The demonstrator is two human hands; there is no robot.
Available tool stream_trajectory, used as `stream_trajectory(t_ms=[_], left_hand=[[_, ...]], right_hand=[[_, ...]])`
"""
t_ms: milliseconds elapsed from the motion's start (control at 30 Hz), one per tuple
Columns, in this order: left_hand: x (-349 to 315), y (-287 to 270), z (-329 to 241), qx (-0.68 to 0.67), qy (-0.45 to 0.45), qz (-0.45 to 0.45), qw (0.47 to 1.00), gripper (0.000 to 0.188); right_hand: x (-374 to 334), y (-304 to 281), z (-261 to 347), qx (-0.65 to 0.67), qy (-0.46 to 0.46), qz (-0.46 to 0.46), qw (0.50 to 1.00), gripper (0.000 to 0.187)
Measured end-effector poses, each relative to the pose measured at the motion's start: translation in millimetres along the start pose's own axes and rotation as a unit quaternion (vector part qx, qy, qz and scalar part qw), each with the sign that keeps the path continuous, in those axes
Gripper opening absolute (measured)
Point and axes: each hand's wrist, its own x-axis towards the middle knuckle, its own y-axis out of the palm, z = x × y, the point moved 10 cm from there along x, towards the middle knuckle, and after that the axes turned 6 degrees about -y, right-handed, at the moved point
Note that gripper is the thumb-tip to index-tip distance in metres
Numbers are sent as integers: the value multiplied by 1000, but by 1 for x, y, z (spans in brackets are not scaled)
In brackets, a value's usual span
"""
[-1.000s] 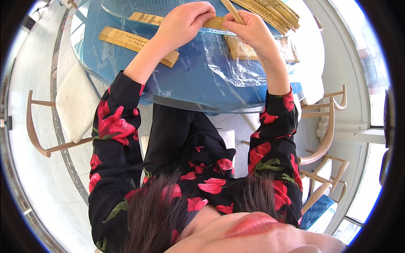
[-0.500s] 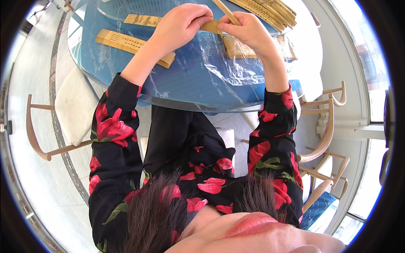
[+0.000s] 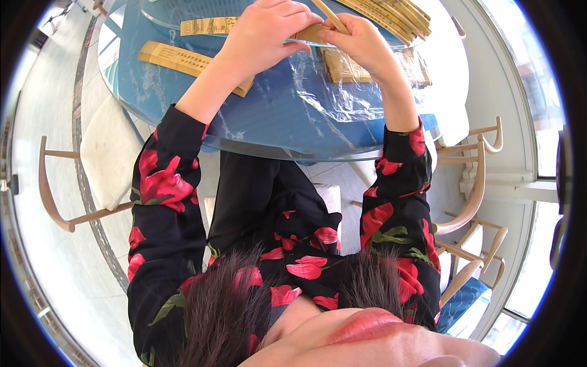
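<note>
Near the far part of the blue table, my right hand (image 3: 361,43) is closed, with a slim pale wooden stick (image 3: 330,15) between thumb and fingers. Its thumb also presses a gold-brown paper sleeve (image 3: 310,35). My left hand (image 3: 267,30) curls its fingers over the left end of that sleeve, the thumb straightened below it; the fingertips are partly hidden. Left of my hands, a gold printed sleeve (image 3: 208,27) and a stack of similar printed sleeves (image 3: 174,59) lie on the table. Under my right wrist is a bundle of gold sleeves (image 3: 348,67) in clear plastic.
A pile of long gold sleeves (image 3: 388,18) lies at the far right of the blue marbled table (image 3: 257,116). Crumpled clear plastic wrap (image 3: 330,104) spreads before the bundle. A chair (image 3: 110,159) with a white seat stands left, and wooden chairs (image 3: 471,196) stand right.
My left hand has moved slightly up, its thumb coming away from the fingers and straightening. More of the paper sleeve shows between my hands. The right hand keeps its grip on the stick.
</note>
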Motion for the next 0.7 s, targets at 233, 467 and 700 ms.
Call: stream_trajectory(t_ms=[233,467,700], left_hand=[[-12,19,8,28,-30,32,999,33],[-14,20,10,8,-75,19,997,29],[-16,27,8,0,-69,60,996,28]], right_hand=[[2,5,-3,-59,-2,9,998,32],[1,5,-7,-99,-5,-14,995,36],[-1,9,-13,-74,3,5,997,38]])
